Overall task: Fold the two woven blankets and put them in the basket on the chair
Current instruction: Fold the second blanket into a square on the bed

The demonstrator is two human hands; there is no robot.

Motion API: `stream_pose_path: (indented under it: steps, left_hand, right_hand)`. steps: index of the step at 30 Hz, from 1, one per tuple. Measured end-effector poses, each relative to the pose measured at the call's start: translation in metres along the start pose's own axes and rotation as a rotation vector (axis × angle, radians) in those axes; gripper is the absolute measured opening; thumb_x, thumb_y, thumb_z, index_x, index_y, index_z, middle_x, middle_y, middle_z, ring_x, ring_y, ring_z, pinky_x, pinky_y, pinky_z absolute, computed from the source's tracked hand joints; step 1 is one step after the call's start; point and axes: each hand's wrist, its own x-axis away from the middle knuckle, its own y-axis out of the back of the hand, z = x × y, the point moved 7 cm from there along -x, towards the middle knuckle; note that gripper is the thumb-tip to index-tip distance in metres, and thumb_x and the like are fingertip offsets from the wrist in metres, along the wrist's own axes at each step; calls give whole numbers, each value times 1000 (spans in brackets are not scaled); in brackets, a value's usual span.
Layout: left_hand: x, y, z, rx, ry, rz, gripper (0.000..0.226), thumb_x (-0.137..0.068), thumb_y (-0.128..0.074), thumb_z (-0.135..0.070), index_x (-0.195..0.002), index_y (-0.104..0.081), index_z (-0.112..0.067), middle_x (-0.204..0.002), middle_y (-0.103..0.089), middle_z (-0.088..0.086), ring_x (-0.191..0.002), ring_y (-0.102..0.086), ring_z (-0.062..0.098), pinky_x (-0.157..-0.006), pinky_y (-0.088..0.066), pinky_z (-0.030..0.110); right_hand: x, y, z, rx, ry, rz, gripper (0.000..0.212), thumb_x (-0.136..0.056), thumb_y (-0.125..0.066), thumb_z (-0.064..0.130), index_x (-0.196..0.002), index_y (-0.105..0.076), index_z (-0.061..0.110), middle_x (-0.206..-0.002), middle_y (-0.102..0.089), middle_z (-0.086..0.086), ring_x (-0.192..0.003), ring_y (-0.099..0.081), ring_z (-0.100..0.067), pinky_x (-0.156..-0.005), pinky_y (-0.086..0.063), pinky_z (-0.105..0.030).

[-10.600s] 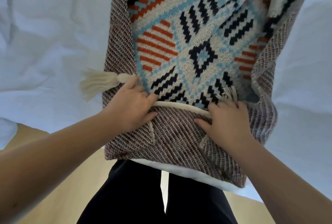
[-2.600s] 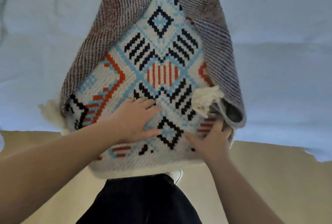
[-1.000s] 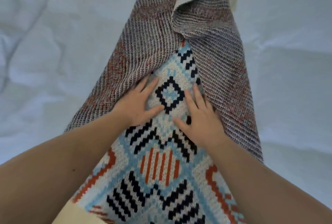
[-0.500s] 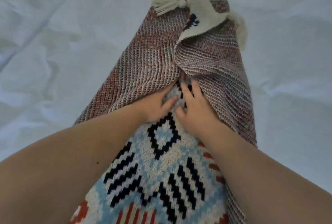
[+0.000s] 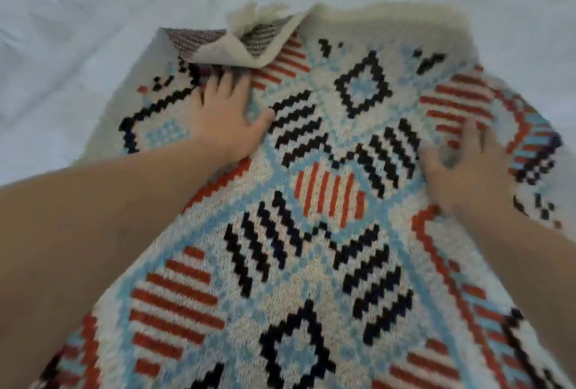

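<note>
A: Blanket (image 5: 327, 201) location?

B: It is spread pattern-side up over a white sheet (image 5: 78, 30), filling the view from 12 o'clock down to 6 o'clock. Diamonds in black, orange-red and light blue are shown on a cream ground.

A: And the far edge?

B: At 11 o'clock 1 corner flap (image 5: 249, 42) is turned back, so that the brown twill underside is exposed, with a cream tassel (image 5: 255, 13) seen just beyond it.

A: How is the left hand (image 5: 224, 117) held?

B: It is laid flat at 10 o'clock, fingers straight and spread, fingertips just under the folded flap.

A: The right hand (image 5: 467, 170)?

B: It is placed at 3 o'clock, blurred, palm down on the weave, fingers apart and fairly straight. Nothing is seen to be gripped by either of the 2 hands.
</note>
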Motion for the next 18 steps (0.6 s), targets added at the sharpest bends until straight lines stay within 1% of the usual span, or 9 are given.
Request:
stream_pose_path:
  steps: [2, 3, 4, 6, 8, 10, 12, 15, 18]
  left_hand:
    - [3, -10, -46, -19, -268, 7, 86, -90, -8, -77, -160, -3, -27, -168, -4, 4, -155, -1, 27, -124, -2, 54]
    - [3, -14, -60, -15, -345, 31, 86, -90, -8, -78, -160, -2, -29, -169, -1, 3, -155, 2, 25, -124, 0, 52]
    - [1, -17, -70, -24, -404, 46, 85, -91, -10, -78, -160, -2, -31, -169, 1, 2, -155, 3, 24, -124, 2, 51]
    - [-7, -24, -75, -45, -430, 73, 84, -91, -18, -79, -160, -2, -33, -169, 3, 0, -155, 6, 23, -124, 4, 50]
    - [-20, -26, -72, -65, -382, 90, 90, -87, -18, -84, -160, 1, -34, -169, 6, -1, -155, 6, 24, -123, 3, 51]
    - [-37, -22, -64, -79, -314, 82, 94, -84, -15, -87, -160, 3, -34, -168, 7, -2, -154, 2, 29, -123, 0, 53]
    - [-66, -14, -48, -128, -212, 69, 97, -82, -10, -90, -160, 4, -33, -169, 3, 1, -154, -3, 34, -122, -2, 56]
    - [-113, 3, -1, -160, 26, 19, 100, -78, -11, -93, -159, 1, -36, -168, -3, 5, -152, 3, 40, -120, 5, 60]
    - [-139, 9, 48, -94, 254, 26, 107, -73, -17, -97, -159, 0, -35, -168, 3, 11, -151, 7, 43, -120, 3, 62]
  right_hand:
    - [-2, -10, 49, 85, 172, 17, 88, -88, -21, 81, -156, 6, 33, -165, 9, -8, -151, 5, -32, -118, -2, -55]
    - [-2, -17, 71, 112, 255, 42, 87, -88, -19, 81, -156, 7, 35, -165, 13, -6, -151, 10, -32, -118, 3, -55]
    - [-2, -22, 90, 138, 320, 68, 86, -88, -19, 81, -156, 8, 35, -164, 16, -4, -151, 13, -31, -117, 6, -56]
    - [-7, -32, 113, 172, 405, 119, 87, -87, -18, 81, -156, 10, 36, -164, 20, -1, -150, 17, -28, -119, 7, -57]
    - [-15, -41, 119, 212, 425, 152, 90, -84, -14, 85, -155, 12, 37, -164, 20, -1, -150, 18, -27, -119, 5, -58]
    - [-23, -49, 112, 248, 407, 162, 94, -79, -6, 89, -155, 15, 37, -163, 20, -1, -150, 18, -27, -119, 6, -58]
    - [-26, -59, 105, 245, 409, 166, 94, -78, 1, 89, -154, 18, 36, -163, 21, -3, -150, 19, -27, -119, 7, -57]
    - [-27, -74, 102, 222, 432, 102, 90, -82, 6, 85, -155, 17, 32, -162, 23, -5, -149, 19, -28, -118, 9, -58]
    - [-33, -88, 99, 201, 424, 61, 87, -85, 5, 83, -155, 16, 32, -160, 27, -3, -150, 19, -27, -118, 8, -57]
